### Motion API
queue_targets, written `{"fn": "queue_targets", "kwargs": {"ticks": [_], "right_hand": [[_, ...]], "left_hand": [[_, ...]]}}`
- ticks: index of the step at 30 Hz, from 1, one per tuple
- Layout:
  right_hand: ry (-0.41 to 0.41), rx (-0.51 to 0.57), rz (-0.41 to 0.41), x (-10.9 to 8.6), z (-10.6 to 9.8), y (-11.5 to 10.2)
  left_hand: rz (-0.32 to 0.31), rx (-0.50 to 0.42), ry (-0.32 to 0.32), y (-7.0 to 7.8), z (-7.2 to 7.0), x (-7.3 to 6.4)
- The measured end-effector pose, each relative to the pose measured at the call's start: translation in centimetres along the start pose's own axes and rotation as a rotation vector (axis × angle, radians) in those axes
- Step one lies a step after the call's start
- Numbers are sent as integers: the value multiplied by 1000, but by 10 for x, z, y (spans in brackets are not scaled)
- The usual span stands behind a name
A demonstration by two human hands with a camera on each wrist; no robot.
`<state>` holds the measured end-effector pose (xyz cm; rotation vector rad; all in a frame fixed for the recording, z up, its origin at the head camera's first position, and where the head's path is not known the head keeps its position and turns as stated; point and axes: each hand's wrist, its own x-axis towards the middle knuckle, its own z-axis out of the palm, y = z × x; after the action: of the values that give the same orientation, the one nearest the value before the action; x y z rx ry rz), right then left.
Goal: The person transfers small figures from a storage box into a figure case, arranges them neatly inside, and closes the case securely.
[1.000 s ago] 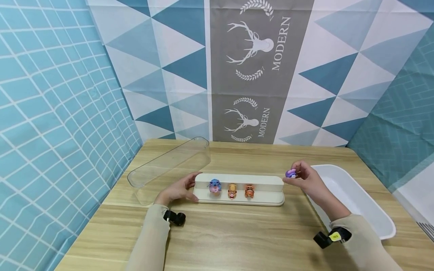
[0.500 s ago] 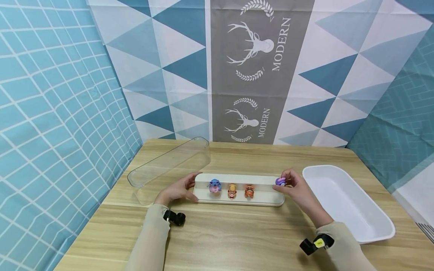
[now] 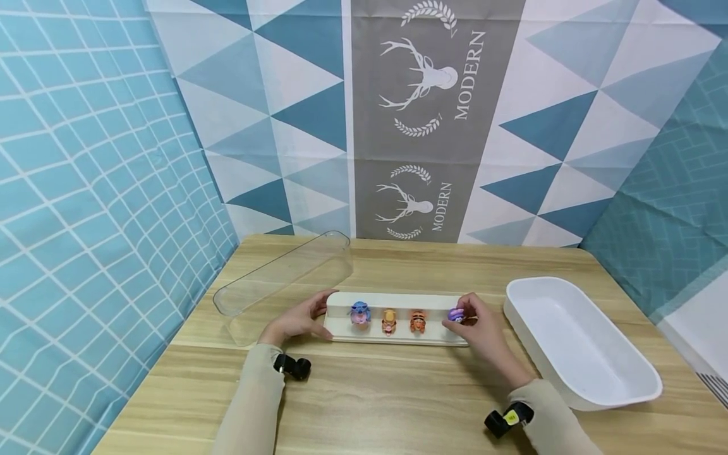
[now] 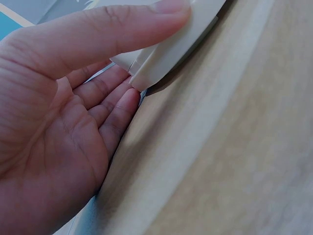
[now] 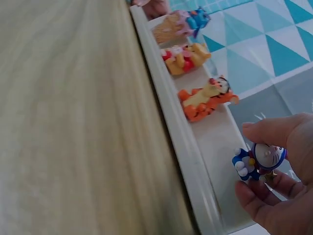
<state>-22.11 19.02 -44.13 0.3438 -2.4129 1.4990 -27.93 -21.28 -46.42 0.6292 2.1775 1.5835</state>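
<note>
A cream two-step display stand [image 3: 378, 337] lies across the table. My left hand [image 3: 298, 318] grips its left end, the thumb [image 4: 142, 27] over the front edge and the fingers round the end. On the lower step stand a blue figurine [image 3: 359, 314] with sunglasses, a yellow bear figurine [image 3: 389, 321] and an orange striped tiger figurine [image 3: 418, 321]. At the right end my right hand [image 3: 482, 328] pinches a cat figurine [image 5: 268, 155] with a blue body, white whiskered face and purple hat. It is over the lower step; whether its feet touch is unclear.
A clear plastic cover [image 3: 284, 278] lies slanted at the back left of the wooden table [image 3: 392, 398]. To the right of my right hand is a white tray [image 3: 526, 322]. Patterned cloths hang behind and at the sides.
My right hand has moved left with the cat figurine, from beside the stand's right end to over its lower step, beyond the tiger figurine. My left hand has stayed in place.
</note>
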Motion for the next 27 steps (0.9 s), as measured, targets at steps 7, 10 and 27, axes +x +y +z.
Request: {"fn": "queue_targets", "kwargs": {"ticks": [7,10,27], "right_hand": [[11,-64,-41,-3,12,2],[15,-110,-65,-4,16,3],[-14,-377,-115,0,26,-3]], "left_hand": [[-12,-13,4,3,1,0],[-13,-14,2,4,1,0],[-8,-33,-8,3,2,-1]]}}
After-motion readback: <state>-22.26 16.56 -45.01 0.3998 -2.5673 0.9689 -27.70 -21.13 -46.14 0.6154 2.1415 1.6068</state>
